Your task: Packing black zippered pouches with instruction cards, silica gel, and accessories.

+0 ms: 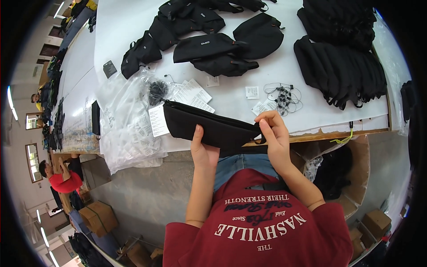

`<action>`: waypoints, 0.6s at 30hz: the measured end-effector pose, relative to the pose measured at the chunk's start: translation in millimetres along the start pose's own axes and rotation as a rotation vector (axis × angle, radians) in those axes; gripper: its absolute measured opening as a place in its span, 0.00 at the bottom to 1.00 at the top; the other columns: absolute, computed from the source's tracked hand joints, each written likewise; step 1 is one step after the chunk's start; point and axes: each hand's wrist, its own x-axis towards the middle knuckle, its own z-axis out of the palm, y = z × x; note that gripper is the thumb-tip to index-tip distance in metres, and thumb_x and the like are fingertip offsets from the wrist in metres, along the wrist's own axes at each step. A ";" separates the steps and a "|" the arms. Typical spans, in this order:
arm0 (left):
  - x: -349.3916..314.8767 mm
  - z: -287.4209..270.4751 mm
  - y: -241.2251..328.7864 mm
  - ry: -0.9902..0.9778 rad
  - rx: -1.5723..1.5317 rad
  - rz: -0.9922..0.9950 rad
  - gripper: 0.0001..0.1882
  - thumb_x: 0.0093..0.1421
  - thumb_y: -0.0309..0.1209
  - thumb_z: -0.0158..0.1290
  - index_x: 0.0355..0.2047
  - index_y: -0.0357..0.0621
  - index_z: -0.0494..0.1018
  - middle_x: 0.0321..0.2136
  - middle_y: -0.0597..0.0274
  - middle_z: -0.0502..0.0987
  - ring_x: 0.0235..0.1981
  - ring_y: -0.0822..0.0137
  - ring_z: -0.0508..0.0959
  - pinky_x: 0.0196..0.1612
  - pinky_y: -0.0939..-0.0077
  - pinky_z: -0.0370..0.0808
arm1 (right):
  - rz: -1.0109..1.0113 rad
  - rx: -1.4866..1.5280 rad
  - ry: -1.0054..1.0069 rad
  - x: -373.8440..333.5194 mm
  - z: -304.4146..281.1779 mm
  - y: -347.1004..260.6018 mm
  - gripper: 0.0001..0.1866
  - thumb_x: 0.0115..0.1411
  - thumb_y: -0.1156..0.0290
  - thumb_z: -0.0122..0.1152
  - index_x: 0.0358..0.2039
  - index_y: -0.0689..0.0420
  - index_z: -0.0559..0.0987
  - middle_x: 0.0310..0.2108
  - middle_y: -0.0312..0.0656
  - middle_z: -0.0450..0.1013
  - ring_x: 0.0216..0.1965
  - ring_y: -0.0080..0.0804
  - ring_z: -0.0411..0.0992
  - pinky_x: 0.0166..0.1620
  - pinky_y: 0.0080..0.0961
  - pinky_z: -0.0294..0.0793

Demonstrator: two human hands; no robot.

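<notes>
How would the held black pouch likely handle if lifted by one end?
The pouch is probably firm: its left end juts past the left hand without drooping. It seems light: the right hand holds one end by fingertips. Its top may flex, as the edges part slightly.

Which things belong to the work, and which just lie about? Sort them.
Work: black pouch, held by left hand and right hand; probably also white tags, black cords, black bags.

Apparently just lying about: lower-left cardboard box, lower-right cardboard box.

White lettering: maroon shirt (258,218), black bag (203,48). Tiny print: white tag (252,92).
</notes>
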 end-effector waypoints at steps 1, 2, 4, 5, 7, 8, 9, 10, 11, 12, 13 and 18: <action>0.5 1.5 0.0 -0.016 -0.007 0.016 0.20 0.58 0.41 0.55 0.48 0.45 0.70 0.43 0.63 0.75 0.46 0.62 0.74 0.53 0.64 0.69 | 0.014 0.094 0.034 1.1 1.0 4.8 0.05 0.63 0.70 0.51 0.36 0.57 0.72 0.22 0.24 0.59 0.26 0.11 0.54 0.28 0.14 0.54; 1.8 1.2 1.2 -0.018 -0.007 0.013 0.20 0.58 0.41 0.55 0.48 0.45 0.70 0.43 0.63 0.75 0.46 0.62 0.74 0.53 0.64 0.69 | 0.026 0.188 0.066 2.5 1.4 7.4 0.05 0.63 0.70 0.51 0.35 0.56 0.72 0.22 0.24 0.60 0.24 0.11 0.53 0.27 0.12 0.52; 2.8 -5.9 7.2 -0.048 -0.015 0.042 0.20 0.59 0.39 0.55 0.49 0.44 0.69 0.43 0.61 0.75 0.46 0.61 0.74 0.53 0.62 0.70 | 0.124 0.245 0.015 3.6 -2.3 11.3 0.05 0.63 0.69 0.51 0.35 0.56 0.73 0.22 0.25 0.61 0.24 0.11 0.53 0.26 0.11 0.52; 2.0 -7.3 8.8 -0.044 -0.017 0.057 0.20 0.59 0.39 0.55 0.49 0.44 0.69 0.43 0.61 0.75 0.46 0.61 0.74 0.53 0.62 0.70 | 0.222 0.300 -0.035 4.6 -5.6 11.7 0.05 0.63 0.69 0.51 0.35 0.56 0.73 0.23 0.25 0.62 0.23 0.11 0.53 0.26 0.11 0.51; 0.6 -11.7 13.4 -0.025 0.016 0.021 0.20 0.59 0.37 0.54 0.49 0.43 0.69 0.45 0.60 0.75 0.47 0.60 0.74 0.54 0.60 0.69 | 0.279 0.276 -0.101 5.2 -14.2 12.3 0.05 0.62 0.69 0.51 0.34 0.56 0.74 0.23 0.26 0.63 0.23 0.11 0.54 0.25 0.10 0.50; 1.3 -13.4 11.1 -0.011 0.030 0.045 0.20 0.59 0.34 0.54 0.50 0.42 0.68 0.45 0.58 0.75 0.48 0.59 0.74 0.54 0.59 0.70 | 0.334 0.245 -0.145 5.7 -17.9 12.8 0.05 0.62 0.70 0.52 0.34 0.56 0.74 0.23 0.26 0.64 0.23 0.11 0.55 0.25 0.10 0.50; 4.2 -13.8 9.0 -0.012 -0.031 -0.020 0.25 0.56 0.23 0.54 0.55 0.43 0.64 0.47 0.59 0.73 0.47 0.61 0.75 0.52 0.65 0.73 | 0.330 0.192 -0.131 6.8 -22.3 11.0 0.05 0.62 0.70 0.52 0.34 0.57 0.74 0.22 0.27 0.65 0.22 0.10 0.56 0.24 0.10 0.50; 1.8 -7.5 5.9 -0.009 -0.006 -0.014 0.28 0.55 0.21 0.55 0.56 0.43 0.63 0.47 0.59 0.72 0.47 0.62 0.75 0.52 0.66 0.73 | 0.323 0.138 -0.123 7.5 -26.4 8.0 0.06 0.62 0.70 0.52 0.34 0.58 0.75 0.21 0.27 0.65 0.22 0.10 0.56 0.24 0.10 0.49; 2.8 -8.0 3.4 -0.044 0.029 -0.033 0.29 0.54 0.21 0.56 0.56 0.42 0.63 0.47 0.59 0.73 0.47 0.63 0.74 0.52 0.67 0.72 | 0.310 0.081 -0.144 9.2 -29.6 8.9 0.06 0.62 0.70 0.52 0.33 0.58 0.75 0.20 0.27 0.64 0.20 0.10 0.56 0.23 0.10 0.48; -1.7 2.2 5.4 -0.066 0.064 -0.044 0.29 0.53 0.22 0.57 0.56 0.41 0.63 0.47 0.59 0.73 0.47 0.63 0.74 0.51 0.68 0.72 | 0.295 0.025 -0.160 11.8 -33.0 10.0 0.06 0.62 0.70 0.51 0.33 0.58 0.75 0.18 0.27 0.63 0.19 0.10 0.55 0.22 0.11 0.48; -4.3 4.6 5.4 -0.060 0.085 -0.067 0.28 0.53 0.23 0.58 0.55 0.39 0.64 0.47 0.58 0.73 0.47 0.65 0.74 0.50 0.69 0.73 | 0.292 -0.013 -0.215 14.8 -35.7 9.1 0.07 0.62 0.70 0.51 0.33 0.59 0.75 0.18 0.27 0.63 0.18 0.10 0.55 0.22 0.11 0.47; -10.0 12.9 8.0 -0.277 0.257 -0.152 0.25 0.50 0.27 0.62 0.49 0.35 0.70 0.41 0.59 0.76 0.40 0.69 0.77 0.46 0.75 0.74 | 0.128 -0.166 -0.404 33.6 -46.5 7.5 0.16 0.67 0.65 0.43 0.45 0.62 0.75 0.20 0.30 0.65 0.19 0.09 0.54 0.22 0.10 0.50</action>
